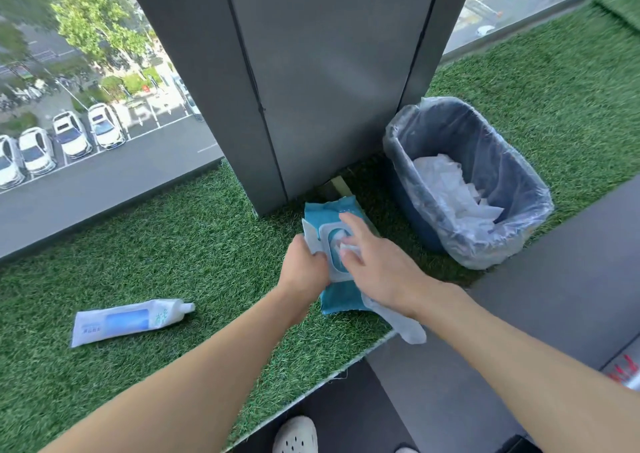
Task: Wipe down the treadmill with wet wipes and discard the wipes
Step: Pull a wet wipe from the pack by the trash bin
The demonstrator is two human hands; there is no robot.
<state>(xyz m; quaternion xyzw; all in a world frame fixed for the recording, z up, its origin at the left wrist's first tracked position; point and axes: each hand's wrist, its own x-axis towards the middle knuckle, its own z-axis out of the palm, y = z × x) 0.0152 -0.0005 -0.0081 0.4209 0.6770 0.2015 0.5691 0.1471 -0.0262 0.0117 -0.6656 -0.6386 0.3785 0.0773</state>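
- The pack of wet wipes (323, 215) lies flat on the artificial grass (173, 244), at the foot of a grey pillar (329, 71). Its long axis runs away from the person toward that pillar. The lid flap is turned open to the left.
- A wipe (346, 246) sticks up from the opening in the middle of the pack. The right hand (377, 269) is directly over it, and its grip is pinched on the white sheet. More white sheet trails out under that wrist toward the person. I cannot tell whether it is the same wipe.
- The left hand (306, 265) sits on the pack's left edge, its grip curled over the edge and flap, pinning the pack down.
- By my reading, the pull should go up and back along the pack's length while the left hand keeps the pack down.
- The lined bin (502, 161), with crumpled used wipes inside, stands just right of the pack, so the right hand is nearer to it.
- A white tube (128, 321) lies well apart on the left.
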